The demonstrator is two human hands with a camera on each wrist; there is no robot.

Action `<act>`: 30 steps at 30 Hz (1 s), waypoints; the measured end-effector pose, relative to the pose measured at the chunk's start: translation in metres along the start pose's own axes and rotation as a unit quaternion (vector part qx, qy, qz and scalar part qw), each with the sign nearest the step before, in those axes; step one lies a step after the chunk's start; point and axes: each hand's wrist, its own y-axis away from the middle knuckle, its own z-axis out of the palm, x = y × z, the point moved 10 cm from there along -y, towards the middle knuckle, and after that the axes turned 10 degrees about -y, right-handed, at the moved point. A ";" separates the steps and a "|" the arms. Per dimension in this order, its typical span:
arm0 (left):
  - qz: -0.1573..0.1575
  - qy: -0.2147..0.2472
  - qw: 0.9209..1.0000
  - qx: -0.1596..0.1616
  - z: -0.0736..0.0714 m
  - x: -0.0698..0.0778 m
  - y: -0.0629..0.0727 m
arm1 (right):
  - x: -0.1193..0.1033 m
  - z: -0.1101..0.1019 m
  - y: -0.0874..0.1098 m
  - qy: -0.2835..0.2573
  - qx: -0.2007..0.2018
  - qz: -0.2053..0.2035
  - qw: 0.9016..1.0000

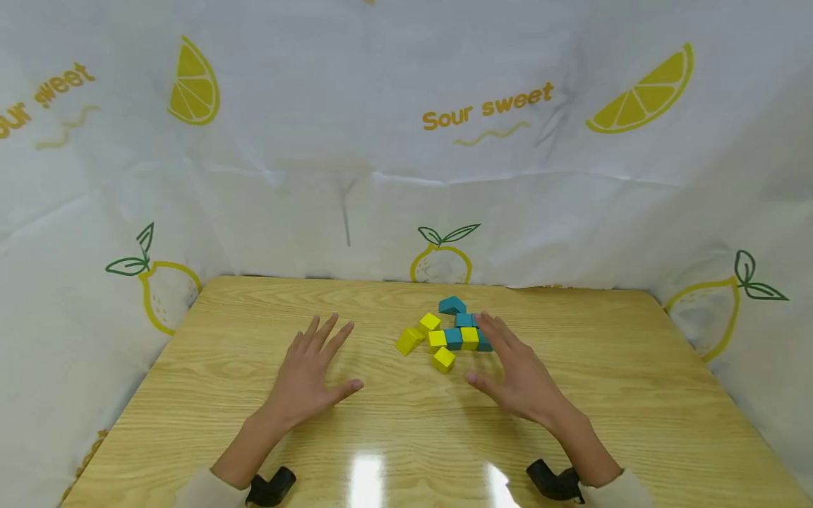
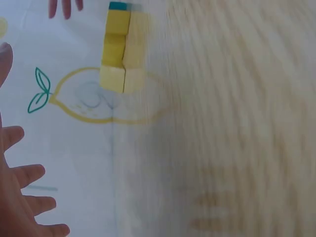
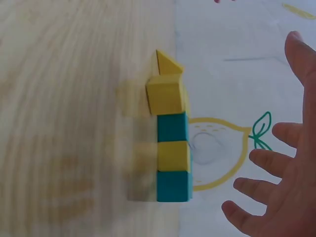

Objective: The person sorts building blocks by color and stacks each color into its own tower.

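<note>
Yellow and blue blocks lie in a loose group near the middle of the table. A row there alternates yellow and blue, with a yellow cube (image 1: 468, 339) and a blue cube (image 3: 172, 127) in it. Behind sits a blue block with a notched underside (image 1: 452, 305); a yellow triangular block (image 3: 168, 64) shows in the right wrist view. In front is a separate yellow cube (image 1: 444, 360). My left hand (image 1: 306, 381) is spread over the table left of the blocks, holding nothing. My right hand (image 1: 524, 377), fingers extended and holding nothing, overlaps the row's right end in the head view.
The wooden table (image 1: 635, 395) backs onto a white cloth (image 1: 317, 141) printed with lemons and lettering. A black wrist-worn piece (image 1: 272, 487) sits at my left wrist, another black piece (image 1: 554, 481) at my right. Light glares off the table's near edge.
</note>
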 end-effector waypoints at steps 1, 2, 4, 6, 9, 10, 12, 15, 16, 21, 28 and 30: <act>-0.001 0.012 1.000 0.007 0.001 0.002 0.001 | 0.000 0.002 0.001 -0.008 0.004 -0.001 1.000; -0.001 0.021 1.000 0.015 0.003 0.005 0.001 | 0.000 0.005 0.001 -0.016 0.007 0.000 1.000; 0.001 0.037 0.999 0.030 0.007 0.010 0.003 | 0.002 0.009 0.004 -0.032 0.012 0.009 0.999; 0.004 0.050 0.998 0.040 0.012 0.017 0.005 | 0.006 0.014 0.006 -0.042 0.015 0.024 0.999; 0.008 0.064 0.997 0.044 0.021 0.028 0.007 | 0.010 0.018 0.011 -0.047 0.023 0.037 0.998; 0.009 0.070 0.997 0.045 0.024 0.030 0.008 | 0.010 0.019 0.012 -0.050 0.027 0.035 0.998; 0.006 0.081 0.996 0.046 0.028 0.035 0.008 | 0.011 0.021 0.012 -0.060 0.041 0.025 0.997; 0.000 0.094 0.994 0.055 0.031 0.038 0.006 | 0.012 0.022 0.010 -0.080 0.062 0.007 0.995; -0.002 0.100 0.993 0.058 0.031 0.039 0.005 | 0.013 0.023 0.009 -0.087 0.068 0.004 0.994; -0.001 0.138 0.987 0.079 0.034 0.043 0.002 | 0.024 0.031 0.007 -0.137 0.096 0.026 0.986; -0.006 0.185 0.976 0.113 0.046 0.043 -0.003 | 0.044 0.049 0.011 -0.222 0.141 0.130 0.956; -0.012 0.223 0.969 0.106 0.050 0.042 -0.005 | 0.046 0.051 0.008 -0.219 0.149 0.131 0.955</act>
